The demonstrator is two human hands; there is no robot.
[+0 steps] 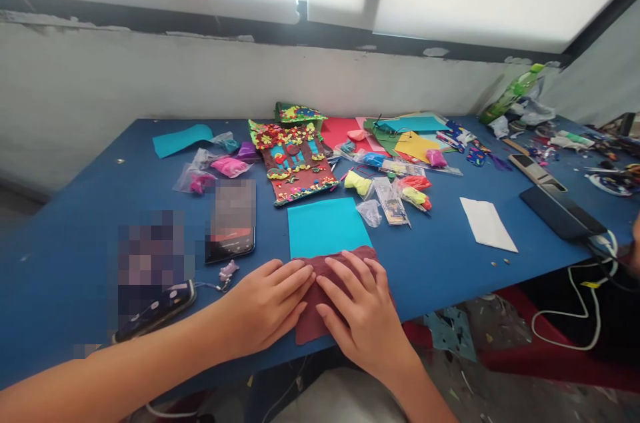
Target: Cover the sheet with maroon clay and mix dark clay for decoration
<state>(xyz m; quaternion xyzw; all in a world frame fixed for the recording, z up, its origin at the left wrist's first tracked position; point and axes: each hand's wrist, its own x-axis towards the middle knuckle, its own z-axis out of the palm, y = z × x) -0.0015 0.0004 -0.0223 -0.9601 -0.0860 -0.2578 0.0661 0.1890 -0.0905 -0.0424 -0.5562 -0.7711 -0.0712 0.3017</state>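
A sheet of turquoise paper (327, 228) lies at the table's near edge, its lower half covered by a thin, uneven layer of reddish-brown clay (311, 328). My left hand (263, 306) rests on the clay's left side, fingers stretched out and close together. On the right side, my right hand (367, 319) lies flat with its fingers spread, pressing on the same layer. Both hands are open, and they cover much of the clay. Just behind the paper is a decorated clay picture (300, 166) with brown trunks, flowers and a brown ground.
Left of my hands lie a phone (230, 239) and a dark patterned case (160, 306) with a charm (229, 269). Bagged clay (231, 165), coloured papers (345, 133) and a green bottle (515, 93) stand farther back. White paper (487, 224) and a black power bank (563, 211) are right.
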